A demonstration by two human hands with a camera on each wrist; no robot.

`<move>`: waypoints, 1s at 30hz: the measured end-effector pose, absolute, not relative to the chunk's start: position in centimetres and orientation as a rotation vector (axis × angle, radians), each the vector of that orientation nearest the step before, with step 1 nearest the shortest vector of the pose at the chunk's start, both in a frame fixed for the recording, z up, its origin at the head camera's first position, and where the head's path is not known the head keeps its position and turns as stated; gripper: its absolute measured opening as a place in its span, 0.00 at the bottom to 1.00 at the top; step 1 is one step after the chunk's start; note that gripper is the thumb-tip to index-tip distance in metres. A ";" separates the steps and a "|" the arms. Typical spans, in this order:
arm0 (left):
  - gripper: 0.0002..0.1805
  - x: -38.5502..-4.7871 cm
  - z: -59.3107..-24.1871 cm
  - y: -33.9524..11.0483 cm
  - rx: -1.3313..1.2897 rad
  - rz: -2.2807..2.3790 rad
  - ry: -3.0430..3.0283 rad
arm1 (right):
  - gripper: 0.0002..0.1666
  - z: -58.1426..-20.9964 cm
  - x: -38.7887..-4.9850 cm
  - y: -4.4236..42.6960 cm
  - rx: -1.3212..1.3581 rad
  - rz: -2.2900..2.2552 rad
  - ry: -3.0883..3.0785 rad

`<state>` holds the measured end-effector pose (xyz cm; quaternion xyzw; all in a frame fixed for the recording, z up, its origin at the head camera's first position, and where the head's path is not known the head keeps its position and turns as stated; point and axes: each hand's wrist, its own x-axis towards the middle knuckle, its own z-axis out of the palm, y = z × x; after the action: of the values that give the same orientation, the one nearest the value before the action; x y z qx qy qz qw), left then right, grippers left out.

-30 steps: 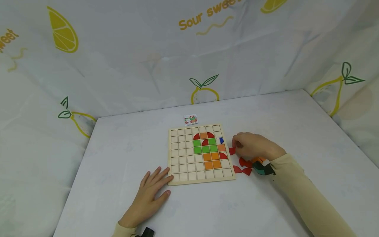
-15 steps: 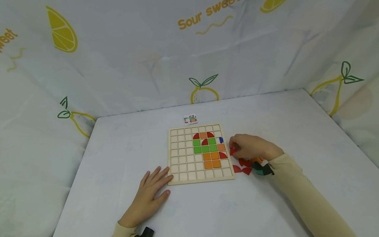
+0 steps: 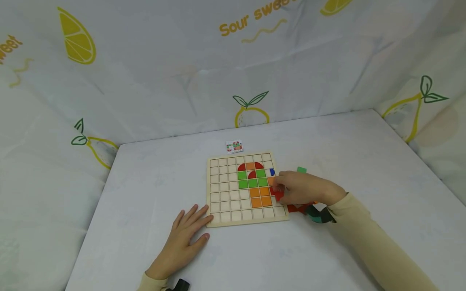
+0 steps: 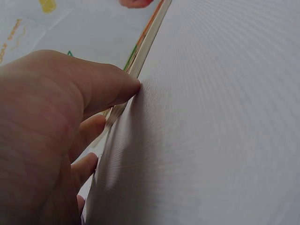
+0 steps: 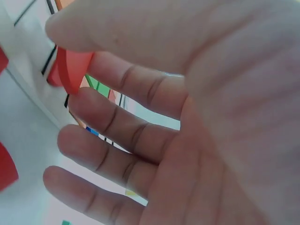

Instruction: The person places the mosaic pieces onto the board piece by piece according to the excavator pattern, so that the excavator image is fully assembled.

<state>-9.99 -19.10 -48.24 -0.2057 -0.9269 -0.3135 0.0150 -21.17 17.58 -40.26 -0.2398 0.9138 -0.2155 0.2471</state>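
A wooden grid board (image 3: 225, 205) lies on the table with green, orange, red and blue pieces in its cells. The left hand (image 3: 180, 247) rests flat, fingers spread, its fingertips on the board's lower left edge. Over the board's right side, the right hand (image 3: 303, 188) pinches a red quarter-round piece (image 3: 278, 195). In the right wrist view that red piece (image 5: 75, 65) stands between thumb and fingertips, just above the cells. The left wrist view shows the left thumb (image 4: 110, 84) beside the board's edge.
A small pattern card (image 3: 234, 146) lies behind the board. Right of the board are red pieces (image 3: 293, 208), partly under the right hand, and a green square (image 3: 301, 169). A printed white cloth hangs behind the table.
The right hand has moved left and slightly toward the viewer, from beside the board to over its right edge, carrying a red piece. A green square has come into view. The left hand has stayed put.
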 end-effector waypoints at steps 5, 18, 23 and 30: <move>0.28 -10.0 -48.4 -19.1 -0.643 -0.959 -2.881 | 0.11 -40.6 -20.8 17.0 -0.705 -0.525 2.509; 0.27 -10.1 -48.3 -19.2 -0.634 -0.962 -2.912 | 0.10 -41.0 -20.9 16.6 -0.722 -0.497 2.505; 0.27 -10.0 -48.2 -19.2 -0.641 -0.954 -2.899 | 0.11 -41.0 -20.9 16.3 -0.685 -0.466 2.503; 0.26 -10.1 -48.3 -19.2 -0.637 -0.972 -2.917 | 0.09 -41.0 -20.9 16.5 -0.685 -0.503 2.511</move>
<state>-10.11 -19.25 -48.27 -0.2029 -0.9290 -0.3095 0.0007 -20.93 16.54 -40.97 -0.2506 0.9188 -0.1842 0.2429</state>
